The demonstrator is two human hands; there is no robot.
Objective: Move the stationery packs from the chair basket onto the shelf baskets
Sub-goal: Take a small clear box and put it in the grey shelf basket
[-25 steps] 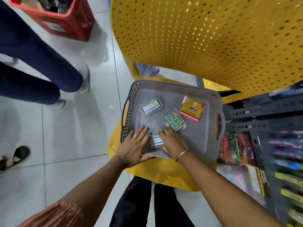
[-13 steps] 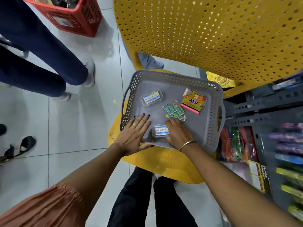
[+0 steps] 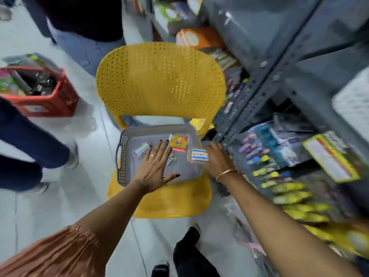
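Observation:
A grey perforated basket [image 3: 127,140] rests on the seat of a yellow chair [image 3: 159,80]. My right hand [image 3: 217,160] grips a clear pack with a white and blue label [image 3: 199,155] at the basket's right rim, lifted off the bottom. My left hand [image 3: 157,162] lies flat with fingers spread over the basket's middle, partly covering a small greenish pack [image 3: 171,159]. Another clear labelled pack [image 3: 141,149] lies at the left of the basket. A yellow card pack with a pink strip [image 3: 178,142] lies at the back.
A grey metal shelf rack [image 3: 259,86] stands right of the chair, stocked with blurred coloured packets [image 3: 289,192]. A red crate [image 3: 40,94] of goods stands on the tiled floor at left. Other people's legs [image 3: 30,140] stand left and behind the chair.
My right hand has taken the labelled pack and carried it to the basket's right rim. My left hand slid forward over the basket's middle. The view swung up and right toward the shelves.

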